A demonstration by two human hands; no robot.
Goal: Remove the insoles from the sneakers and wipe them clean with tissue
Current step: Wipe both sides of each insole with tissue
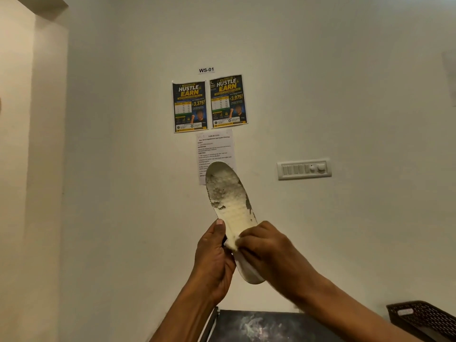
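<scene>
Stained insole (229,196) held up in front of the wall.
It stood toe-up above the dark table (259,327). The left hand (213,257) gripped its lower edge, thumb on the front. The right hand (269,250) pinched a tissue (234,243) against its lower half. A basket (424,319) sat off to the right.

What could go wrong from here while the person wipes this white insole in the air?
1. The left hand grips the worn white foam insole only low down, towards its heel, so the free toe end may bend or slip under rubbing.
2. The grey flaking patches near the toe look loose; the right hand rubbing with the small white tissue may peel them further or tear the tissue.
</scene>
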